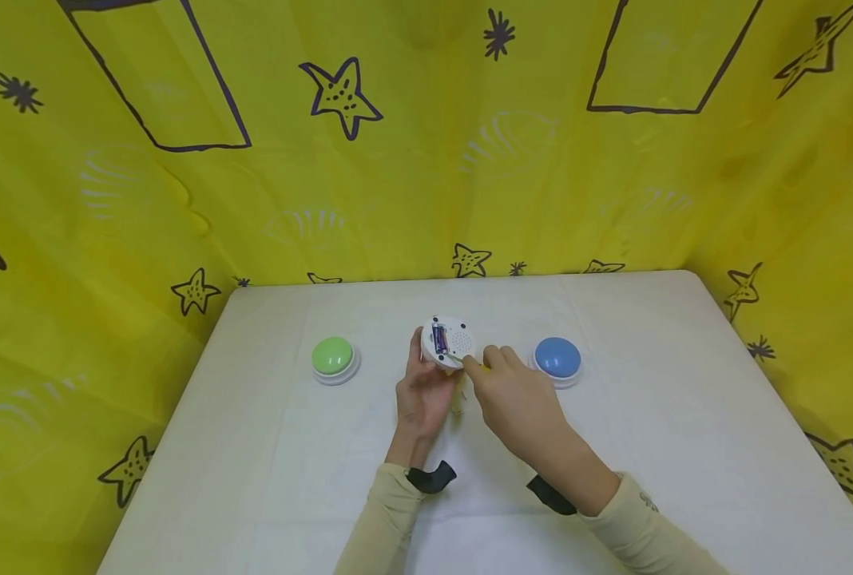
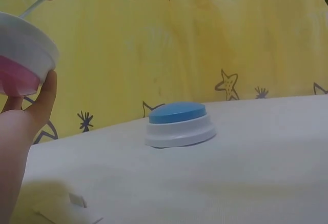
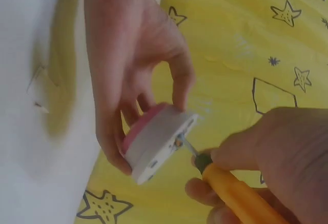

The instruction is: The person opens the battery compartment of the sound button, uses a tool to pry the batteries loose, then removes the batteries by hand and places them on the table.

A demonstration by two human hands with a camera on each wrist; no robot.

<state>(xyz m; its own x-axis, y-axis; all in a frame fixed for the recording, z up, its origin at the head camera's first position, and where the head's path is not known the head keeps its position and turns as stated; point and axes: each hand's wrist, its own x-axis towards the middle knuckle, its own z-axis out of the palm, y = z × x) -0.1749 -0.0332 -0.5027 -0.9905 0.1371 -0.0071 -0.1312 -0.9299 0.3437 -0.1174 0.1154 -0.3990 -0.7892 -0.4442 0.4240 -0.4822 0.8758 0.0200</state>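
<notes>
My left hand [image 1: 424, 399] grips a round white push button [image 1: 462, 342] by its sides, above the table. Its underside is turned up, with a speaker grille and an open battery compartment holding batteries [image 1: 439, 339]. In the right wrist view the pink dome [image 3: 139, 128] of this button faces the left palm. My right hand [image 1: 518, 399] holds a screwdriver [image 3: 241, 196] with an orange handle and a dark green collar. Its metal shaft [image 3: 190, 146] slants to the underside, the tip right at the compartment's end. The head view hides most of the handle behind the fingers.
A green push button [image 1: 332, 357] stands on the white table [image 1: 290, 479] to the left, a blue one [image 1: 558, 358] to the right. A small, pale, flat piece [image 2: 78, 200] lies on the table below the left hand. Yellow patterned cloth [image 1: 412, 192] hangs behind.
</notes>
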